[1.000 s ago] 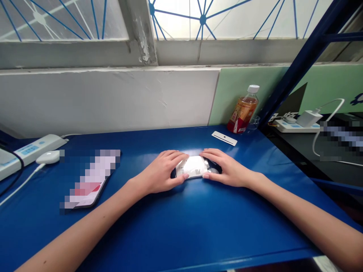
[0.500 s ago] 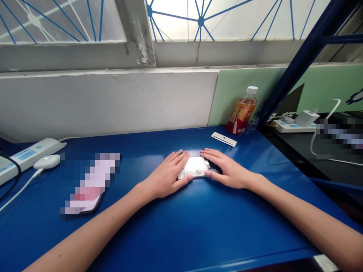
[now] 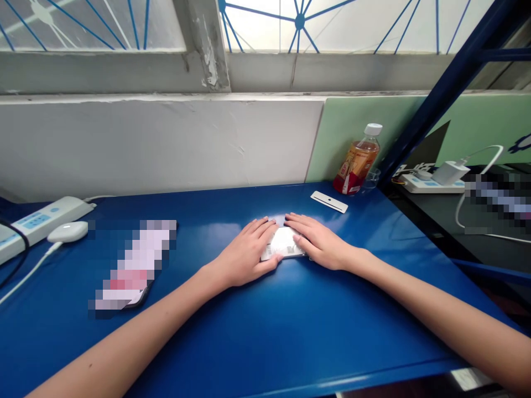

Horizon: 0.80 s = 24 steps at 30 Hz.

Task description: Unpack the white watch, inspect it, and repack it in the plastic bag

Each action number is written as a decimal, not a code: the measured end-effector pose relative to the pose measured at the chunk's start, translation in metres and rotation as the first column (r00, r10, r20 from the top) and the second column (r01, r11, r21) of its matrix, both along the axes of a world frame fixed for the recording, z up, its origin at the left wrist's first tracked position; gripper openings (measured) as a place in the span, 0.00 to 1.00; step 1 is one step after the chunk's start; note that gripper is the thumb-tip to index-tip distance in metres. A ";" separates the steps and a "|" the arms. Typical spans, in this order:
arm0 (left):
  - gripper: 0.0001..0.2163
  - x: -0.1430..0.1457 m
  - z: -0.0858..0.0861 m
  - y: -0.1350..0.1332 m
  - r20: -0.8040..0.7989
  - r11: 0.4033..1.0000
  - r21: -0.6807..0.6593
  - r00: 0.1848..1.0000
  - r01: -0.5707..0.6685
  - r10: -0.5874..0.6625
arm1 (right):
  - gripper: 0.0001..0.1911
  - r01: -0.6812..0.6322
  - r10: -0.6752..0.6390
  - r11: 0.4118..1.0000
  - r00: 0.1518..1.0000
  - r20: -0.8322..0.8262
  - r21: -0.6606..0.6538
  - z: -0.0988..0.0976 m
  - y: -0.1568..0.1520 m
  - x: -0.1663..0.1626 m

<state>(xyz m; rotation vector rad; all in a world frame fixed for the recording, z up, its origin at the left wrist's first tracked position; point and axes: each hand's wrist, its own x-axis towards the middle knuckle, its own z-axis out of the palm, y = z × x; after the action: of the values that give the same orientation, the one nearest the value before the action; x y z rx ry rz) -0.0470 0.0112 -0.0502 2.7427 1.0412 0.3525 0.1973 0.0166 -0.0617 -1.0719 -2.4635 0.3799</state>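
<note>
A small flat white object [image 3: 286, 240] with a shiny surface and greyish marks along its near side lies on the blue desk; its kind is unclear. My left hand [image 3: 249, 253] rests over its left end, fingers stretched toward the far side and thumb along the near edge. From the right, my right hand [image 3: 319, 240] lies over the other end, fingers extended past the far edge and the thumb on the white top. Both palms face down, and they cover the object's two ends.
A blurred-out phone [image 3: 141, 265] lies left, near a white charger [image 3: 67, 231] and a power strip [image 3: 45, 224]. Behind on the right are a white slotted strip [image 3: 329, 202] and a drink bottle [image 3: 357, 160]. A blue frame post [image 3: 440, 83] rises at the desk's right edge.
My right hand has slid left, further over the white object, covering its right end and the clear bit beside it. My left hand stays on the left end. The view has shifted slightly.
</note>
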 end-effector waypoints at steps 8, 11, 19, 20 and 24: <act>0.26 0.001 0.002 0.000 0.061 1.000 0.004 0.998 -0.010 0.010 | 0.26 -0.066 0.066 0.997 0.998 -0.004 -0.035 -0.002 0.001 0.007; 0.26 0.001 0.001 0.000 0.060 1.000 -0.007 0.998 -0.016 0.016 | 0.26 -0.100 0.100 0.995 0.995 -0.015 -0.029 0.001 0.002 0.008; 0.26 0.002 0.002 0.000 0.051 1.000 -0.020 0.999 -0.011 0.012 | 0.26 -0.139 0.137 0.989 0.990 -0.037 -0.058 0.001 0.004 0.011; 0.26 0.003 0.002 0.000 0.047 1.000 -0.018 0.999 -0.011 0.011 | 0.26 -0.143 0.141 0.987 0.989 -0.041 -0.070 0.001 0.004 0.011; 0.26 0.002 0.001 0.001 0.038 1.000 -0.014 0.999 -0.008 0.009 | 0.26 -0.158 0.150 0.983 0.985 -0.081 -0.096 -0.001 0.006 0.014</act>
<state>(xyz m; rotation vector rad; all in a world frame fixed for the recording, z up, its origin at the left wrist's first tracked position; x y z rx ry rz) -0.0453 0.0125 -0.0488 2.7094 1.0420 0.3956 0.2111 0.0229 -0.0623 -0.8915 -2.4918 0.5890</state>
